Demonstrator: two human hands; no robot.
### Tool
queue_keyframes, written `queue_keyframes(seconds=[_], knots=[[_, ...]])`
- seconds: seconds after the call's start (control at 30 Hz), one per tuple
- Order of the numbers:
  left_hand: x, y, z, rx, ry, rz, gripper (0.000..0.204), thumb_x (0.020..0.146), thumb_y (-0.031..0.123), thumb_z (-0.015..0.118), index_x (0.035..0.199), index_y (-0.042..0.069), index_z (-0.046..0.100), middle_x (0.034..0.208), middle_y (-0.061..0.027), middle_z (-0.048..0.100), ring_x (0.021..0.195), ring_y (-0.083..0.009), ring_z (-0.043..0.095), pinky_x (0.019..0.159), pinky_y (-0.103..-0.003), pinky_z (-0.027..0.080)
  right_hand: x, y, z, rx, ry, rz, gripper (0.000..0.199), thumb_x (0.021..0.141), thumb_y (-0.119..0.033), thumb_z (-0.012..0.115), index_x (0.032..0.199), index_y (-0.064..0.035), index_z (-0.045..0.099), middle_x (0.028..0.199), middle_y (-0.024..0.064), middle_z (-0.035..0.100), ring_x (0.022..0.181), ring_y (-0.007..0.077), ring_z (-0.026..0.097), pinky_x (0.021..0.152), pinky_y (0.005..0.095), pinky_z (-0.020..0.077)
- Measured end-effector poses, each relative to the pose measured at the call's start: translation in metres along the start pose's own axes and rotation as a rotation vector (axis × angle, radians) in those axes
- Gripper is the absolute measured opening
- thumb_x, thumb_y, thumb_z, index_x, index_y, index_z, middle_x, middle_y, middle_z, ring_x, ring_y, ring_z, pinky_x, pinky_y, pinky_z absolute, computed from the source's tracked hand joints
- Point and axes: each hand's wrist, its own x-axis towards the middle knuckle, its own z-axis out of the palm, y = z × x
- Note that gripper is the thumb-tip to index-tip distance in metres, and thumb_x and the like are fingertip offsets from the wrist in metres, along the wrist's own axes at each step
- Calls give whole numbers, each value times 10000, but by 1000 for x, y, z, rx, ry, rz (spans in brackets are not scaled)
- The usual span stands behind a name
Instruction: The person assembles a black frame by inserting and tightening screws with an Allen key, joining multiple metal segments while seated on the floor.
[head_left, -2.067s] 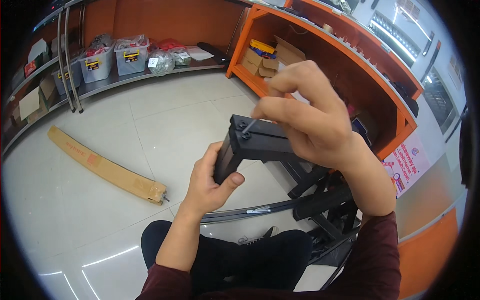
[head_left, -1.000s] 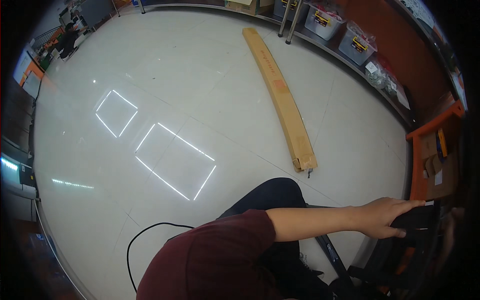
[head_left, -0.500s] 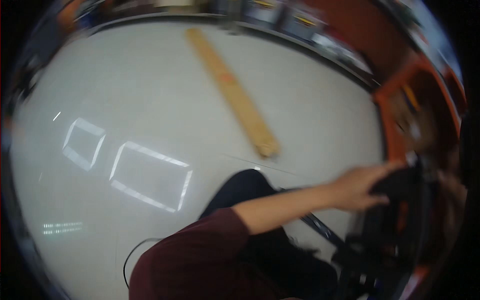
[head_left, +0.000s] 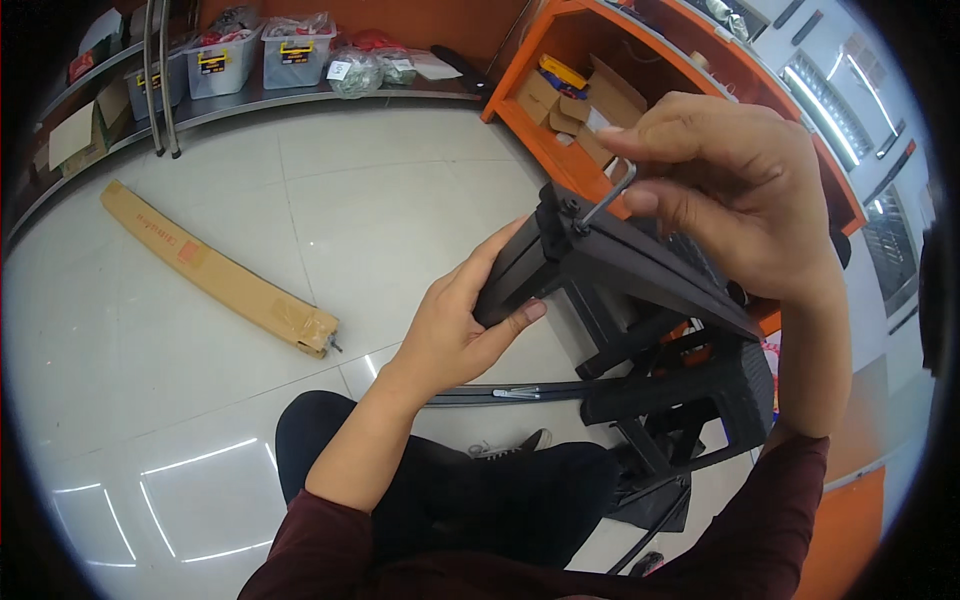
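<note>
My left hand [head_left: 462, 322] grips the near end of a black plastic and metal frame part [head_left: 640, 270], thumb under it and fingers over its side. My right hand [head_left: 735, 190] hovers above that end and pinches a small silver hex key [head_left: 608, 198], whose tip sits in a bolt on top of the black part. More black frame pieces [head_left: 690, 395] hang below, over my dark trouser legs.
A long flat cardboard box [head_left: 215, 270] lies on the pale tiled floor at left. Clear plastic bins [head_left: 295, 45] stand on a low shelf at the back. An orange shelf unit [head_left: 600, 95] with small cardboard boxes stands behind the black frame. A black curved strip [head_left: 500, 395] lies on the floor.
My head swung away to the left over the floor and has come back. Both hands are again on the black frame, the right one with the hex key in the bolt.
</note>
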Motion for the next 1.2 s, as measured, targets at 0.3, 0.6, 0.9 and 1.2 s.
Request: queue_keyframes(seconds=[0.3, 0.6, 0.9, 1.2], knots=[[0, 0, -2, 1, 6, -30, 708, 906, 187, 763, 1512, 61, 419, 1291, -231, 644, 1198, -373, 647, 987, -403, 504, 4, -12, 1, -17, 15, 135, 217, 851, -38, 793, 1056, 23, 756, 825, 73, 675, 752, 124, 652, 650, 226, 512], [1, 0, -4, 12, -2, -51, 718, 900, 196, 769, 1515, 71, 420, 1292, -237, 641, 1199, -380, 646, 992, -407, 500, 1, -5, -3, -126, -48, -90, 220, 838, 10, 765, 1057, 17, 744, 826, 70, 670, 760, 149, 661, 650, 240, 506], [-1, -1, -4, -21, -2, -31, 726, 895, 195, 775, 1515, 68, 419, 1287, -245, 641, 1192, -383, 650, 985, -401, 502, 8, -11, 12, -35, 16, 60, 145, 883, -10, 745, 1018, 42, 732, 842, 59, 686, 773, 122, 662, 631, 222, 492], [0, -1, -5, -28, -5, -29, 726, 894, 193, 778, 1516, 80, 421, 1268, -248, 648, 1185, -387, 653, 978, -402, 505, 5, -9, 6, 121, -16, 176, 186, 879, -10, 755, 1058, 39, 737, 917, 82, 683, 819, 111, 656, 692, 232, 539]])
